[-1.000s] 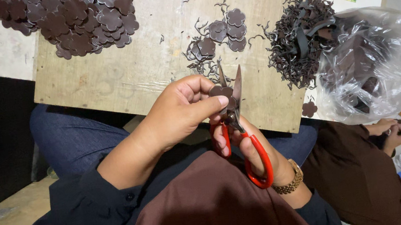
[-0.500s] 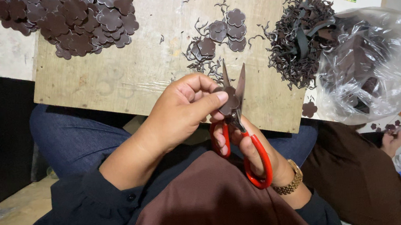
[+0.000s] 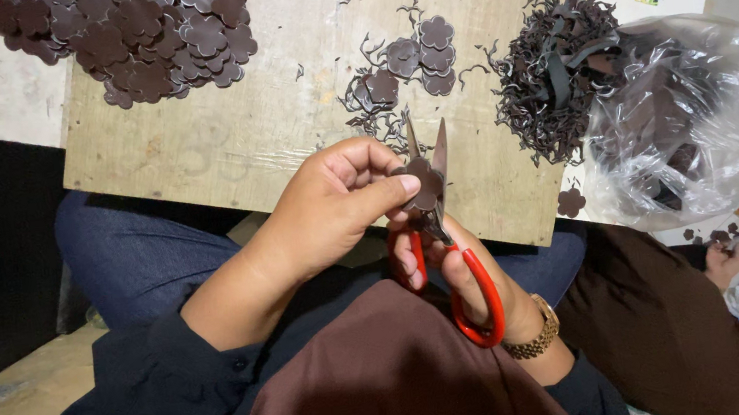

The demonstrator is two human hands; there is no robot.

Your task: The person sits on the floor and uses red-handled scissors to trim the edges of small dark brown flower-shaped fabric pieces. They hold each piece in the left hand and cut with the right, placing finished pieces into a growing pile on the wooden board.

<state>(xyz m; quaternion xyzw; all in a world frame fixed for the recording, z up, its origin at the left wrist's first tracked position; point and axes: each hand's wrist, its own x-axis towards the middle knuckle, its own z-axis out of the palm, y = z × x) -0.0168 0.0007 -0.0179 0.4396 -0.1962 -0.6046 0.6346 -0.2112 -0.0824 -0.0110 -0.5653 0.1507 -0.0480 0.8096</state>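
My left hand (image 3: 332, 204) pinches a small dark brown flower-shaped piece (image 3: 425, 183) between thumb and fingers, over the near edge of a wooden board (image 3: 268, 126). My right hand (image 3: 465, 275) grips red-handled scissors (image 3: 449, 254), whose blades stand apart around the piece and point away from me. A gold watch sits on my right wrist. A few cut flower pieces (image 3: 421, 53) lie on the board just beyond the blades.
A large pile of flower pieces (image 3: 136, 30) fills the board's far left. A heap of dark trimmings (image 3: 549, 76) spills beside a clear plastic bag (image 3: 684, 116) at right. Another person's hand (image 3: 728, 259) holds pieces at lower right.
The scissor blades have spread a little wider around the piece. My hands stay in nearly the same place.
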